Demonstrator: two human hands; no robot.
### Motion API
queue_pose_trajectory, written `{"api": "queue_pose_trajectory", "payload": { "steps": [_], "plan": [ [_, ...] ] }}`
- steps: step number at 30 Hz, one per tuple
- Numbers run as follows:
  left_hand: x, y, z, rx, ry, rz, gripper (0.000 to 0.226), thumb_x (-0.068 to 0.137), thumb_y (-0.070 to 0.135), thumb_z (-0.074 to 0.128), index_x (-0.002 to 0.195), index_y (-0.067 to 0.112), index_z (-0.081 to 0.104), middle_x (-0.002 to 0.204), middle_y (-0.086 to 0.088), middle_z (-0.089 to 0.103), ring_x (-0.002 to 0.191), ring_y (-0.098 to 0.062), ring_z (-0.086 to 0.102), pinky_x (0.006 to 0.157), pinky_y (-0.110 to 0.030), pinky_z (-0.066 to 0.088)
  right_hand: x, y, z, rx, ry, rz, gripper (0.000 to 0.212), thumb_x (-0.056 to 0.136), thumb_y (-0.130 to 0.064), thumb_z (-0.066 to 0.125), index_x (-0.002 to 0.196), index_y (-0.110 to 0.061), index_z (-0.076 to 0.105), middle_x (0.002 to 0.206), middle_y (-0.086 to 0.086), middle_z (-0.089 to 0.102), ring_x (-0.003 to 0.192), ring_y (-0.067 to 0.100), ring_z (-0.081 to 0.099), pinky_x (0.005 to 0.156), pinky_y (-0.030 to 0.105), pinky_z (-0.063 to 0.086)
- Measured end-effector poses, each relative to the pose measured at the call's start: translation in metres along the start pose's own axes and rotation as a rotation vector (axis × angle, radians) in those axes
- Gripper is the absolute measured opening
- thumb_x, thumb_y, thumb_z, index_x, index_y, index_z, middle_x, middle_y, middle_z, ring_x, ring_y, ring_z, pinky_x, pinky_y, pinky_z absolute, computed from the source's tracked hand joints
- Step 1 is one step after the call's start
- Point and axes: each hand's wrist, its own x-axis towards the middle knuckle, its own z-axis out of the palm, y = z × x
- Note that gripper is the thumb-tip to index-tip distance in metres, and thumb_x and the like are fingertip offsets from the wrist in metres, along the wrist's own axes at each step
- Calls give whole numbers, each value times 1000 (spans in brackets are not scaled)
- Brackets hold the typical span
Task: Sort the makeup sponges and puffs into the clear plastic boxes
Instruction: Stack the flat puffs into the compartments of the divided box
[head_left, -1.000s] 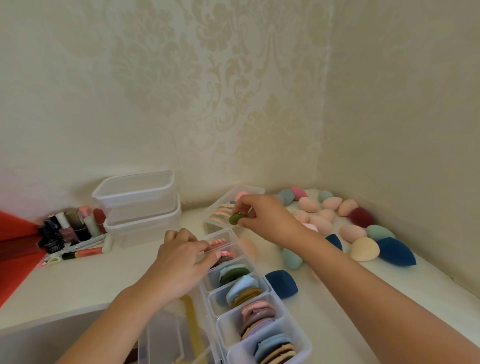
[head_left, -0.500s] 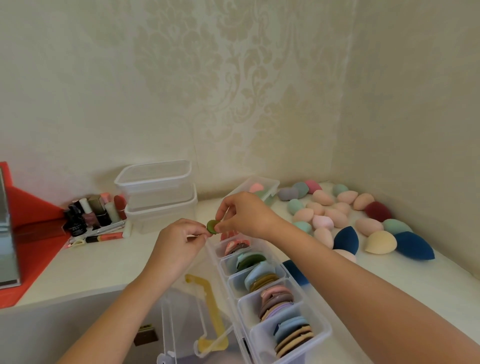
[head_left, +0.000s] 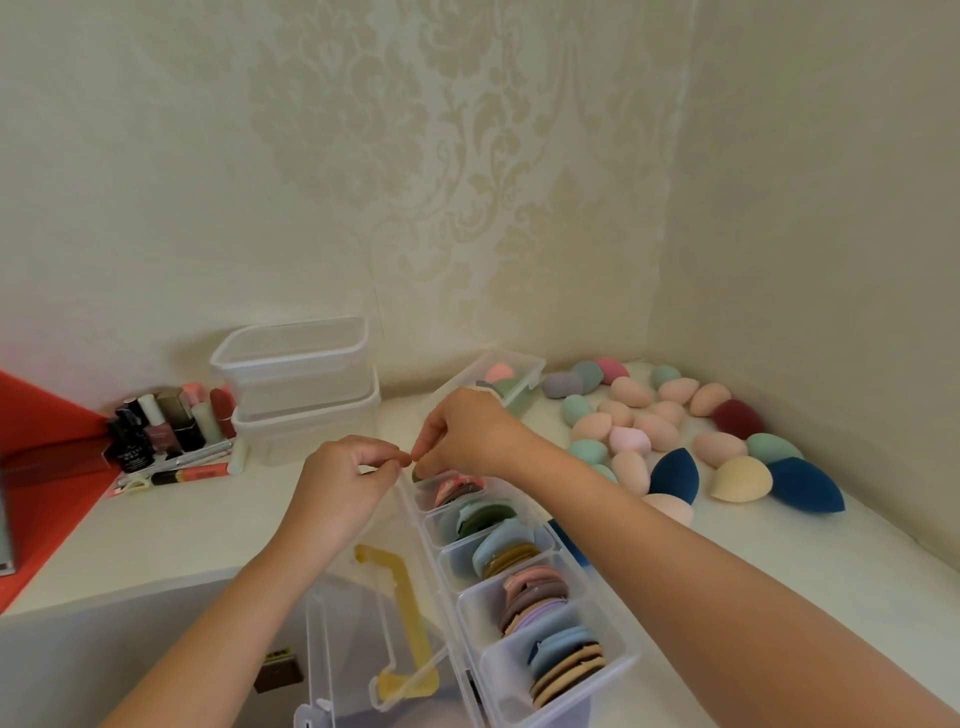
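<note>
Far left: red surface, cut off by the frame edge. Cluster of cosmetic bottles, too packed to count. 2 clear tubs, stacked.

Left hand: fingers curled, thumb and forefinger tips pressed together right against the right hand's fingertips. Can't tell if it holds anything.

Right hand: pinching 1 green puff at the far end compartment of the organizer. Only the puff's lower edge shows, so its facing is unclear.

Organizer: 5 compartments, long axis diagonal from near right up to the hands. Puffs stand on edge in it, stacked along that axis. Its lid is open to the left and has 1 yellow handle.

Second clear box behind the right hand, partly hidden, 2 sponges visible.

Right: loose teardrop sponges on the table, roughly two dozen. 1 navy sponge is mostly hidden by the right forearm.
</note>
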Motion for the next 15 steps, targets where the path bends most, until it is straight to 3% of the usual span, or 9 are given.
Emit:
{"api": "queue_pose_trajectory", "payload": {
  "steps": [5, 11, 15],
  "plan": [
    [-1, 1, 2, 18, 19, -9, 21, 87, 9, 59, 81, 27, 67, 91, 5, 66, 89, -10, 57, 71, -16, 36, 2, -6, 14, -8, 51, 2, 17, 75, -18, 73, 91, -13, 75, 84, 10, 74, 78, 23, 71, 73, 32, 58],
    [0, 4, 10, 120, -32, -16, 15, 89, 17, 56, 92, 27, 67, 107, -1, 64, 97, -12, 51, 77, -27, 35, -1, 4, 20, -207, 13, -45, 26, 91, -26, 56, 101, -9, 73, 93, 14, 71, 92, 28, 65, 83, 36, 53],
    [-4, 2, 8, 138, -168, -10, 20, 89, 27, 51, 104, 39, 55, 118, 2, 61, 115, -20, 51, 87, -31, 39, -10, 10, 12, -30, -76, -83, 22, 93, -19, 52, 110, -13, 65, 103, 10, 69, 94, 23, 65, 88, 34, 51]
  ]
}}
